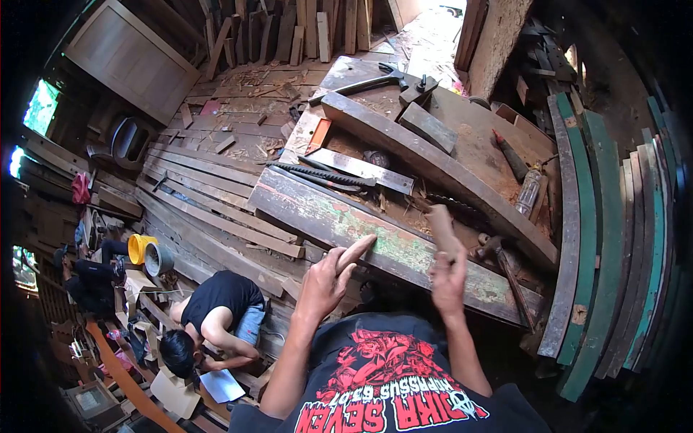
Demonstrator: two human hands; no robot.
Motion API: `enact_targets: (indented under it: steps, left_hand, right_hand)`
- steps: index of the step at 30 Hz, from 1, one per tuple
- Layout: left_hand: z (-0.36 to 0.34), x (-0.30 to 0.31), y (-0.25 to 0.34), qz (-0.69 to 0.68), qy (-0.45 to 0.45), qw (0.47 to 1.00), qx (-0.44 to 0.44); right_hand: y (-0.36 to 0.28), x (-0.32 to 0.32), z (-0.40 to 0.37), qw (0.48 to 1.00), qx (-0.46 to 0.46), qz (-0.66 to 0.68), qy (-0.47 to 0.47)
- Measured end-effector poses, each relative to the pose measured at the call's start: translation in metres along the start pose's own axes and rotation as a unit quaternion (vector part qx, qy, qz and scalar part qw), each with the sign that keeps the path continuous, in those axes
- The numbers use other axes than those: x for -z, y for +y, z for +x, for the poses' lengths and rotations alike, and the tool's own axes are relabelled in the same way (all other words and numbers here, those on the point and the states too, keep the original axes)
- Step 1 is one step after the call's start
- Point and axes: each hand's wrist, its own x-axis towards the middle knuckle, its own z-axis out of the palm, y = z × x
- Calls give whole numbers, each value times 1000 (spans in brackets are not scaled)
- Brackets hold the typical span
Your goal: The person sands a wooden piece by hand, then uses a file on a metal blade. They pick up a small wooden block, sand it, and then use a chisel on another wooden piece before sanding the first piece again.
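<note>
My left hand (323, 283) is closed around a short, tapered wooden piece (356, 252), its tip close over the worn plank (390, 240) with peeling green paint. My right hand (449, 278) grips a brown wooden block (442, 229), smeared by motion, which rises above the same plank. Beyond the plank lie a try square (361, 167) with an orange handle and a black serrated strip (317, 172). Right of my right hand, a hammer (491, 247) rests near the plank's far edge.
A long curved beam (447, 169) crosses the workbench (498, 115), with a claw hammer (361, 83), a hand plane (419, 90) and a bottle (530, 189) behind it. Curved green boards (606, 238) stack at right. Another person (220, 310) crouches at lower left near a yellow bucket (141, 247).
</note>
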Motion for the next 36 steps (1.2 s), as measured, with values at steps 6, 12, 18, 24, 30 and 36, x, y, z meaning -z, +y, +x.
enact_targets:
  steps: [6,12,18,24,30,36]
  left_hand:
    - [-5,-12,25,65,16,996,66]
    - [-2,-14,47,101,4,992,76]
    - [1,-10,66,142,-10,988,58]
    - [10,-13,62,94,3,994,57]
    - [12,-21,49,139,1,990,8]
    - [12,-30,56,137,-4,990,36]
  right_hand:
    - [-14,-66,2,977,114,-96,-151]
    - [-29,-69,-3,961,149,-139,-185]
    - [-51,-63,10,944,101,-232,-210]
    - [-46,-63,22,963,43,-137,-227]
    - [-43,-63,11,943,193,-220,-159]
    - [-84,-64,-5,906,154,-367,-147]
